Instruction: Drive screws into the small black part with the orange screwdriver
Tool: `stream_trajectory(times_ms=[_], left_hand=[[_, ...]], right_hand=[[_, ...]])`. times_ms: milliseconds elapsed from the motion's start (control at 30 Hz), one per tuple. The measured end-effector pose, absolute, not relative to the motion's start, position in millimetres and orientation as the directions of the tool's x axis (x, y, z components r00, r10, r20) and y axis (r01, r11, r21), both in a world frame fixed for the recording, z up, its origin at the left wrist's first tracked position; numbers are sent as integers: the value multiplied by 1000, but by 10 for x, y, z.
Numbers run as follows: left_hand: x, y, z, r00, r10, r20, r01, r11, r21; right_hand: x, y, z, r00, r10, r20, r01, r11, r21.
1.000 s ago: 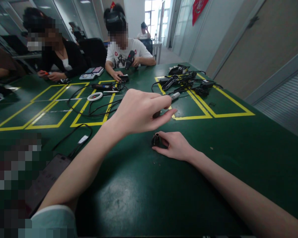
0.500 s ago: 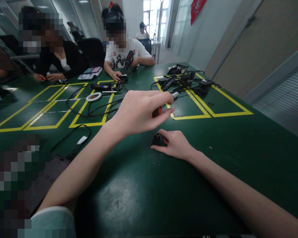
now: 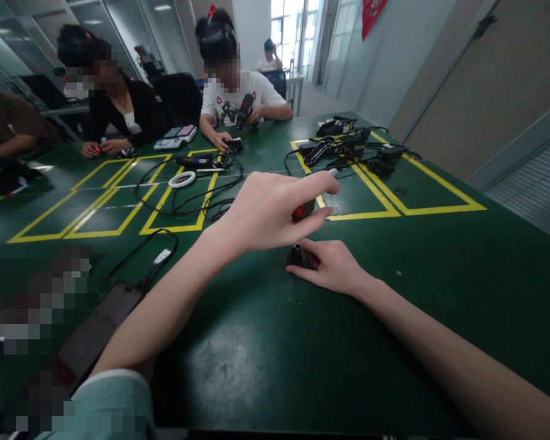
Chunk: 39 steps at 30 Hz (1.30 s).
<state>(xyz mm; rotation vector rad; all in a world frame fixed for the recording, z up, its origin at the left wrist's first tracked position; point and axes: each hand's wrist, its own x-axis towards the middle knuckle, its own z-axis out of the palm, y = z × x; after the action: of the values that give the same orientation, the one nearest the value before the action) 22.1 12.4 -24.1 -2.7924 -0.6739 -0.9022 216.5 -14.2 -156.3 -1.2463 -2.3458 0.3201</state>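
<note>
My left hand [image 3: 275, 208] hovers over the table with its fingers curled around a red-and-black object [image 3: 303, 211], mostly hidden by the palm and fingers. Its index finger and thumb tips are apart. Just below and to the right, my right hand [image 3: 332, 266] rests on the green table [image 3: 256, 366]. Between thumb and fingers it pinches a small black tapered piece [image 3: 295, 256], which stands upright with a metallic round opening at its top. A few tiny specks lie on the table in front of it.
A phone [image 3: 103, 327] with a cable lies at left beside my forearm. Ahead are a white ring [image 3: 182, 179], black cables, and a pile of black cables and adapters [image 3: 343, 146]. Yellow tape [image 3: 366, 215] marks rectangles. Co-workers sit across the table, one holding a dark tool [image 3: 244, 111].
The view has turned slightly left, so everything sits further right in the picture. Both hands keep nearly the same pose and hold the same things.
</note>
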Motion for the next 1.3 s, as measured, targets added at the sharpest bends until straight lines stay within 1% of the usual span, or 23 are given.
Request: stream_trajectory(times_ms=[133, 233, 400, 633, 800, 1000, 1300], left_hand=[[221, 89, -224, 760, 378, 528, 440, -898, 10], [223, 83, -219, 768, 384, 512, 447, -895, 0], [224, 117, -241, 757, 381, 530, 459, -888, -17], [196, 123, -227, 759, 334, 558, 410, -912, -11], [188, 124, -208, 746, 295, 597, 410, -910, -62], [159, 129, -198, 747, 306, 591, 403, -915, -36], [152, 144, -173, 721, 341, 603, 419, -908, 13]], right_hand=[[2169, -135, -1588, -492, 808, 325, 695, 589, -413], [2170, -135, -1589, -491, 811, 318, 697, 585, -415], [2167, -139, -1582, -490, 815, 311, 714, 579, -394], [2167, -142, -1576, -493, 803, 335, 689, 596, -413], [2162, -141, -1570, -490, 810, 323, 702, 586, -404], [2153, -144, -1562, -490, 820, 295, 714, 572, -405], [2157, -144, -1570, -487, 822, 294, 712, 569, -410]])
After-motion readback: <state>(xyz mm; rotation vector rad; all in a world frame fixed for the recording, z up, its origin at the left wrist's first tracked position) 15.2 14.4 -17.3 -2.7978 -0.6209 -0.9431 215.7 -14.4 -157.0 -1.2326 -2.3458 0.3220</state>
